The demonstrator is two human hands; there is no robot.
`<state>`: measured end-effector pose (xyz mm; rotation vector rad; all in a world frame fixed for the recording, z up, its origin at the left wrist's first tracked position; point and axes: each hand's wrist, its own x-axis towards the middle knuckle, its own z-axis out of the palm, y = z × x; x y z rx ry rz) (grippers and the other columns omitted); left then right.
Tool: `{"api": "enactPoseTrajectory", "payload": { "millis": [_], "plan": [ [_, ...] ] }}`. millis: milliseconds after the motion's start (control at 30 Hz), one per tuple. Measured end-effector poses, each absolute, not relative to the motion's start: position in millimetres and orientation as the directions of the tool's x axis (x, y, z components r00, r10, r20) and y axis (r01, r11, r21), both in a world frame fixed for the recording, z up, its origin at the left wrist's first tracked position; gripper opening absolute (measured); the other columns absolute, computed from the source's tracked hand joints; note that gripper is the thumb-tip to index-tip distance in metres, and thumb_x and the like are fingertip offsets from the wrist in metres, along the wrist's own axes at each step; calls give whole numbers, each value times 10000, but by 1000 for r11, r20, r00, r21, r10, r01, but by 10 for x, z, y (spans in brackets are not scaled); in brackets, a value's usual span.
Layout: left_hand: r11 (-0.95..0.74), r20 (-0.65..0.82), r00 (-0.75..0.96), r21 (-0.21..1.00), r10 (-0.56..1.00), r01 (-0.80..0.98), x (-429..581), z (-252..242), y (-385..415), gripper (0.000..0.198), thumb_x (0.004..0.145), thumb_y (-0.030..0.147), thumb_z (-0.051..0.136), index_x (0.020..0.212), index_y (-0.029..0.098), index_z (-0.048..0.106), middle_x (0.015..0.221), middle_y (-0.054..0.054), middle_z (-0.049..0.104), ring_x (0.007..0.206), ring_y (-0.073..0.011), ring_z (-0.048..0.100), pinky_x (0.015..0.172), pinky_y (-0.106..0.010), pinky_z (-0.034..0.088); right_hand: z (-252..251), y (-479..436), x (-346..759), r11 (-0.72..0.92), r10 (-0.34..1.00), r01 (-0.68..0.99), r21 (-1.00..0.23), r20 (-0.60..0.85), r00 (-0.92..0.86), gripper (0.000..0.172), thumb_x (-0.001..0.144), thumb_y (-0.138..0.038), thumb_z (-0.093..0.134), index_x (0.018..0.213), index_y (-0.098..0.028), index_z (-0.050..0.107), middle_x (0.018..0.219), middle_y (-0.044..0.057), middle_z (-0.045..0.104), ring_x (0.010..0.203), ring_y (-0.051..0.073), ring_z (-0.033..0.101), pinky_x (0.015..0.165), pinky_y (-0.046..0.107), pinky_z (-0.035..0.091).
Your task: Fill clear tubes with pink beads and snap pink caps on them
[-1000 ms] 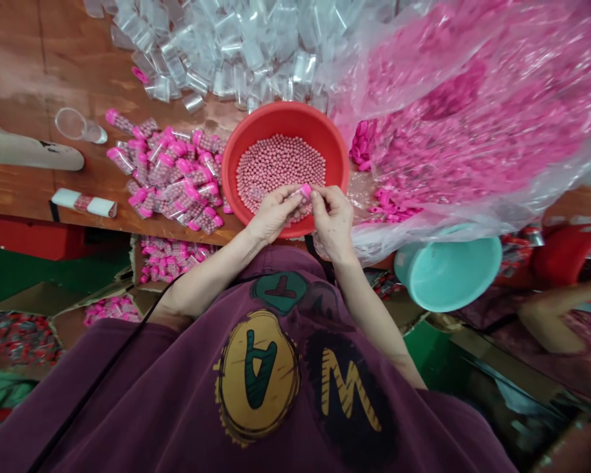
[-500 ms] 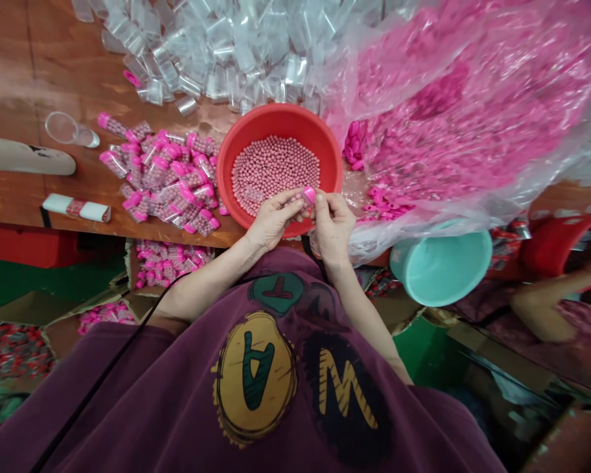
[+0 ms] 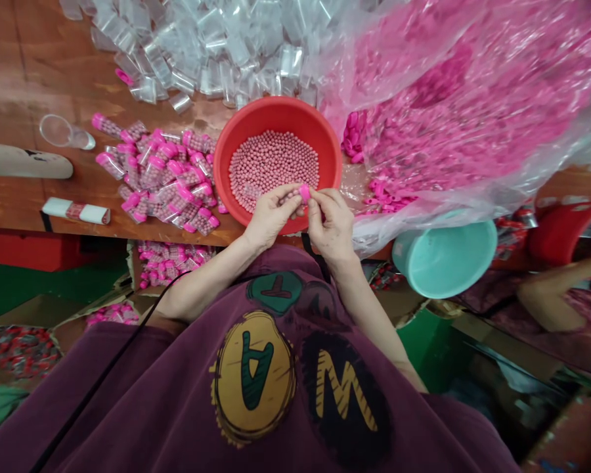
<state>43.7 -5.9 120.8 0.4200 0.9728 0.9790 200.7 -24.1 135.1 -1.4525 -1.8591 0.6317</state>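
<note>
Above the near rim of a red basin (image 3: 329, 164), both hands meet at a small clear bottle with a pink cap (image 3: 305, 193). My left hand (image 3: 270, 215) is closed around the bottle's body, which its fingers mostly cover. The thumb and fingers of my right hand (image 3: 332, 220) pinch the pink cap from the right side. Pink beads (image 3: 276, 161) lie in the basin below. Left of it is a heap of bead-filled bottles with pink caps (image 3: 165, 174).
Empty clear bottles (image 3: 217, 52) pile up at the back. A plastic bag of pink caps (image 3: 463, 125) covers the right side. A turquoise bucket (image 3: 450, 259) hangs at the table edge. Further right, a person's arm (image 3: 554, 295) shows. Boxes of capped bottles (image 3: 170, 263) stand below.
The fingers of my right hand have shifted on the cap, and the cap has tilted slightly. The whole view has moved a little; the piles look the same.
</note>
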Motion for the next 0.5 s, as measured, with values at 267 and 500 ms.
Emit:
{"api": "enactPoseTrajectory", "payload": {
  "millis": [267,500],
  "plan": [
    [634,-491,417,688,765,-354,199,1226,121,382,778,436,975,1025,184,828,789,-15,752,638,-109,655,596,-235,505,1415,-223,2229,-61,983,318,-946,-112,-146,480,1039,-536,645,1477,-340,636,1253,59,746,842,172,712,774,382,671],
    [592,-482,364,740,797,-318,231,1240,55,375,790,439,961,997,162,814,736,-12,725,619,-104,634,586,-230,478,1365,-281,2100,11,998,497,-868,-23,-63,448,1051,-574,608,1359,-269,722,1199,105,756,1043,262,720,949,509,659]
  ]
}}
